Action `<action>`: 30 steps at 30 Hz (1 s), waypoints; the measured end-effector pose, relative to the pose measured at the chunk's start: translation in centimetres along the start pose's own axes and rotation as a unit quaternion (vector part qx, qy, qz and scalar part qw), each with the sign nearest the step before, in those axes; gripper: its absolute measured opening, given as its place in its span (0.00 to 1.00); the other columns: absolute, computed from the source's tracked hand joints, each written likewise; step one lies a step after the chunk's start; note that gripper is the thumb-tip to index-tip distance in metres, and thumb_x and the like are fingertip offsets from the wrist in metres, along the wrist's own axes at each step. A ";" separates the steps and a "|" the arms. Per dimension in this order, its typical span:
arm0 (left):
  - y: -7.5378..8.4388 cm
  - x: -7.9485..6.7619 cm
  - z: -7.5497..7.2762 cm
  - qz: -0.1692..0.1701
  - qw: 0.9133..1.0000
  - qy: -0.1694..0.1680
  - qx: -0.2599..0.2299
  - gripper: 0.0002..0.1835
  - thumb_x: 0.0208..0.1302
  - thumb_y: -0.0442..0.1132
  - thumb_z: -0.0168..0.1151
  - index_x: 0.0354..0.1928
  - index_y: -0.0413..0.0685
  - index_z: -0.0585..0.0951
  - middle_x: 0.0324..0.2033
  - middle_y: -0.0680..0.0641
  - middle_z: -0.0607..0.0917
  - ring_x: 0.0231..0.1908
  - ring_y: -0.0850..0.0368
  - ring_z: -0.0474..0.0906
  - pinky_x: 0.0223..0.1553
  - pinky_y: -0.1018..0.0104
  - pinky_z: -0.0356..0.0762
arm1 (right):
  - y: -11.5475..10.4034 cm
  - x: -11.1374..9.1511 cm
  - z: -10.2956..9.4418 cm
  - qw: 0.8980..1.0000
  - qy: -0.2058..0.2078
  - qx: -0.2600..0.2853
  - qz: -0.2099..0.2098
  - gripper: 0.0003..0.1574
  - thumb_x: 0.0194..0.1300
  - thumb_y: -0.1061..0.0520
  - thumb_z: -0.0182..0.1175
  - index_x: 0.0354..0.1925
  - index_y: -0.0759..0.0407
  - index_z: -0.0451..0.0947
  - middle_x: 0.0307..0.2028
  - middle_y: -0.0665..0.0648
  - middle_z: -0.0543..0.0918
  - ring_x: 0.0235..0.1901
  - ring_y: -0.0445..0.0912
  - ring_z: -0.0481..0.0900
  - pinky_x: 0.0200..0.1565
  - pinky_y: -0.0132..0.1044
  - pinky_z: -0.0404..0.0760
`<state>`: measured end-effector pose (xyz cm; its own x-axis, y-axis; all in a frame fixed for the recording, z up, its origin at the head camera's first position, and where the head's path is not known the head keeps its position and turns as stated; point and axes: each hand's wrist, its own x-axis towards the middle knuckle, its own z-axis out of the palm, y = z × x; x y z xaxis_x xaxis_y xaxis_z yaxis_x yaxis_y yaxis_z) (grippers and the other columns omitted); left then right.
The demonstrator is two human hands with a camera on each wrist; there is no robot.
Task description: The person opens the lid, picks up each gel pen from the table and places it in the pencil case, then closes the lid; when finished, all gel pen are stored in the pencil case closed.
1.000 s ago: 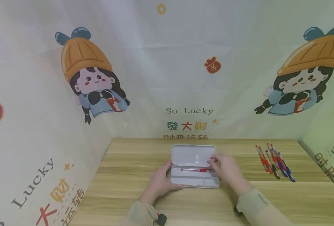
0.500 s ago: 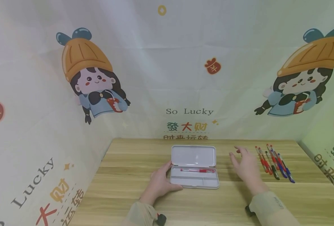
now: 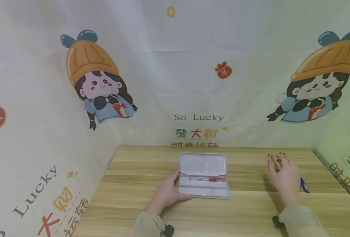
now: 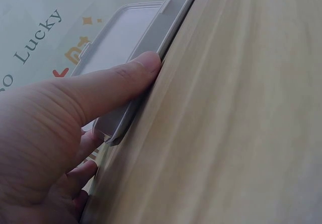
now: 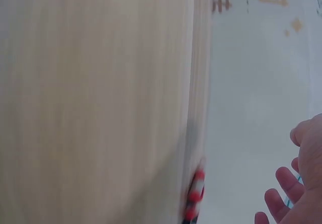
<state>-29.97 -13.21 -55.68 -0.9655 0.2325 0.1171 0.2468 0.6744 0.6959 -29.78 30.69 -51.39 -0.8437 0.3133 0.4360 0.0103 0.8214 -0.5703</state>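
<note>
A pale pencil case point(image 3: 202, 164) lies with its lid raised on the wooden table, a red pen point(image 3: 214, 180) in its rear compartment. My left hand point(image 3: 166, 191) grips the case's left end, thumb point(image 4: 146, 63) along the front wall and fingers behind. Over at the right, my right hand point(image 3: 285, 177) hovers above a group of pens, fingers spread and loosely bent, nothing seen in its grasp. It hides most of them; several red tips point(image 3: 277, 169) and a blue pen point(image 3: 304, 185) show around it. In the right wrist view, blurred red and black pens point(image 5: 194, 194) lie beneath.
The wooden table point(image 3: 237, 210) meets a printed cloth backdrop point(image 3: 151, 98) at its rear edge. Cloth also hangs at the left and right sides. The case's front compartments point(image 3: 195, 191) are split by a small divider.
My right hand has moved from the case's right side rightward to above the pens. The left hand has stayed on the case, and the red pen rests inside it as before.
</note>
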 end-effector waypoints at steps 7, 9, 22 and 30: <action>0.0 0.0 0.0 -0.001 1.000 0.000 0.004 0.69 0.38 0.57 0.94 0.84 0.47 0.68 0.79 0.41 0.77 0.79 0.34 0.72 0.81 0.24 0.59 | 2.9 0.3 -1.3 0.997 -0.001 0.016 0.070 0.34 0.80 0.50 0.56 0.70 0.76 0.75 0.61 0.83 0.80 0.61 0.78 0.76 0.61 0.73 0.76; 0.0 0.0 0.0 -0.001 1.000 0.000 0.005 0.68 0.39 0.57 0.94 0.83 0.45 0.68 0.79 0.41 0.76 0.79 0.34 0.72 0.81 0.25 0.59 | 3.7 0.3 -1.6 0.996 0.001 0.018 0.087 0.34 0.81 0.50 0.55 0.70 0.75 0.74 0.63 0.82 0.79 0.63 0.78 0.74 0.64 0.73 0.73; 0.1 -0.1 0.0 -0.006 1.000 -0.001 0.004 0.68 0.39 0.57 0.94 0.83 0.45 0.68 0.80 0.40 0.75 0.79 0.34 0.71 0.81 0.26 0.59 | 7.7 0.0 -3.3 0.974 -0.074 -0.012 0.215 0.42 0.82 0.45 0.47 0.79 0.74 0.63 0.74 0.82 0.70 0.73 0.80 0.63 0.76 0.74 0.63; 0.2 -0.2 -0.1 -0.005 1.000 0.001 -0.002 0.68 0.39 0.56 0.94 0.84 0.48 0.68 0.80 0.41 0.76 0.79 0.35 0.72 0.81 0.26 0.60 | 8.1 -0.3 -3.8 0.962 -0.119 -0.064 0.237 0.42 0.83 0.43 0.44 0.78 0.73 0.63 0.74 0.82 0.69 0.70 0.81 0.65 0.72 0.72 0.67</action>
<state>-29.71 -13.17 -55.48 -0.9681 0.2240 0.1120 0.2369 0.6739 0.6998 -27.43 39.03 -53.47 -0.8272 0.5609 -0.0329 0.4770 0.6700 -0.5688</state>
